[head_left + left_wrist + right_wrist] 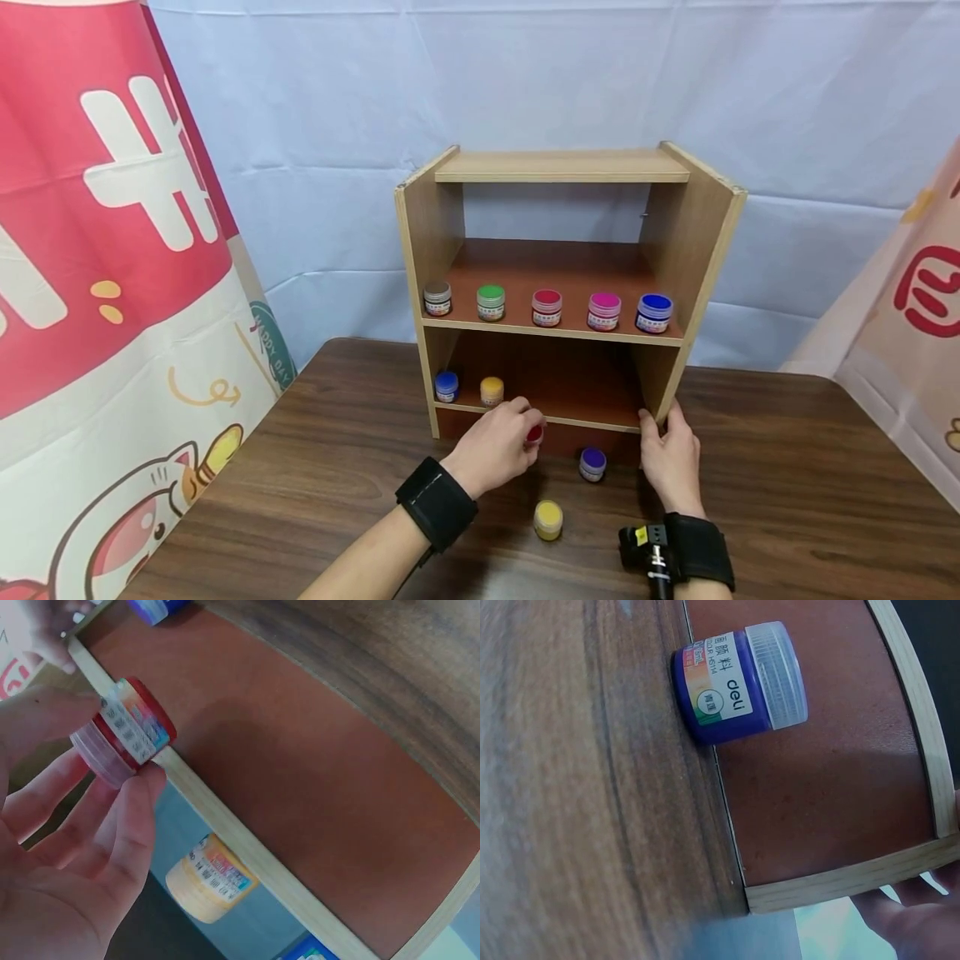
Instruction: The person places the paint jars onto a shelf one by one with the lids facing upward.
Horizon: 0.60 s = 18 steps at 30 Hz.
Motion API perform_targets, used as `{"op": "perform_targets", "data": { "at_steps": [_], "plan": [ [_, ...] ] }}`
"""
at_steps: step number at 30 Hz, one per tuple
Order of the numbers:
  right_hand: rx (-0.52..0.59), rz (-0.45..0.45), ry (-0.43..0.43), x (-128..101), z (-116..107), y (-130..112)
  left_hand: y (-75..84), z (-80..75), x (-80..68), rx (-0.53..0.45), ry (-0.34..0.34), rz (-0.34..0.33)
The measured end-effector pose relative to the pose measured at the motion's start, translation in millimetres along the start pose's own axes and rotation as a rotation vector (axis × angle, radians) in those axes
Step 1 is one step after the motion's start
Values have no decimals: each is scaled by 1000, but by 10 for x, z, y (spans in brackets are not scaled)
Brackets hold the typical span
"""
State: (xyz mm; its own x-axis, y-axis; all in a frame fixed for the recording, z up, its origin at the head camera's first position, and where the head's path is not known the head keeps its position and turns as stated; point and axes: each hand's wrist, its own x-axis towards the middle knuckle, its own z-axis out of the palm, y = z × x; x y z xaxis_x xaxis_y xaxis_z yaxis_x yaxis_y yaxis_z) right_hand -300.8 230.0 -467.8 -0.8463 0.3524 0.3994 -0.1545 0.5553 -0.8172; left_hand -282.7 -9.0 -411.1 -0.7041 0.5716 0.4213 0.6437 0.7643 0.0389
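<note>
My left hand (498, 446) pinches a small red paint jar (124, 739) between thumb and fingers, just in front of the lower shelf's edge. In the head view my hand hides most of the jar. My right hand (672, 462) grips the lower right side panel of the wooden shelf unit (562, 165), thumb at the front and fingers round the outside. Near the unit's base a purple paint jar (724, 686) stands on the table. A yellow paint jar (548, 520) stands nearer to me. On the lower shelf are a blue jar (446, 387) and an orange-yellow jar (492, 391).
Along the upper shelf stand several paint jars in a row, among them a green jar (491, 302), a pink jar (603, 311) and a dark blue jar (654, 313). The unit stands on a dark wooden table (315, 467) before a pale blue cloth (315, 167).
</note>
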Motion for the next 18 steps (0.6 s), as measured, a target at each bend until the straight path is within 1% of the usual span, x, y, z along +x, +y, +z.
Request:
{"op": "perform_targets", "data": {
  "at_steps": [8,18],
  "plan": [
    [-1,11,-5,-5,-4,15,-6,-49,61,-66,8,-7],
    [15,8,-17,-1,-4,11,-16,-54,156,-60,54,5]
  ]
}}
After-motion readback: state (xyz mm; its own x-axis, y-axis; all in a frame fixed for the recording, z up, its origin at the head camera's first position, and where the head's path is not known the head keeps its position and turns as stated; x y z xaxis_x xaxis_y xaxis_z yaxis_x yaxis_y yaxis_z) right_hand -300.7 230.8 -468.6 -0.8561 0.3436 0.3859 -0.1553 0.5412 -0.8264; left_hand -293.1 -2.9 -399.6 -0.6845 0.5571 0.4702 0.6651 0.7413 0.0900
